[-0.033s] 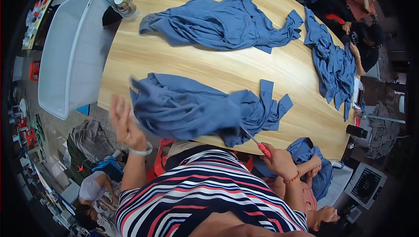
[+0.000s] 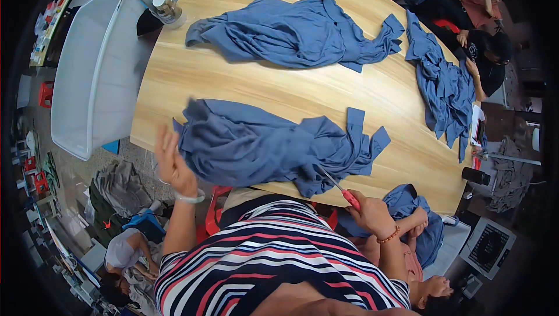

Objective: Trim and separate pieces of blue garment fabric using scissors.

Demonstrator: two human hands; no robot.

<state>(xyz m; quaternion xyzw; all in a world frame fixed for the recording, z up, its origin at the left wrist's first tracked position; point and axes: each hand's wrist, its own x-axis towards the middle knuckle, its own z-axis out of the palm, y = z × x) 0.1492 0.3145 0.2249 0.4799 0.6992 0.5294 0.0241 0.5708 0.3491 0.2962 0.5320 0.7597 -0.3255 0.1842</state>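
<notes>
A crumpled blue-grey shirt point(image 2: 250, 141) lies along the near edge of the table, its left end slightly blurred. Beside that end is my left hand point(image 2: 173, 164), raised with the fingers stretched out and holding nothing. My right hand point(image 2: 372, 214) is wrapped round the red handle of a thin metal tool point(image 2: 351, 199), whose exact kind I cannot make out. The tool's slim tip reaches the shirt's near side, right of its middle. A second blue-grey shirt point(image 2: 285, 30) is spread across the far part of the table.
The wooden table point(image 2: 326, 89) has a curved rim. A lidded jar point(image 2: 167, 10) stands at its far left, beside a large white tub point(image 2: 90, 83). At the right, a person handles another blue garment point(image 2: 442, 83). A seated co-worker holds blue cloth point(image 2: 428, 228) close to my right arm.
The shirt's left end has shifted slightly right and its cloth has settled, less blurred. My left hand has moved a little right. My right hand has barely moved.
</notes>
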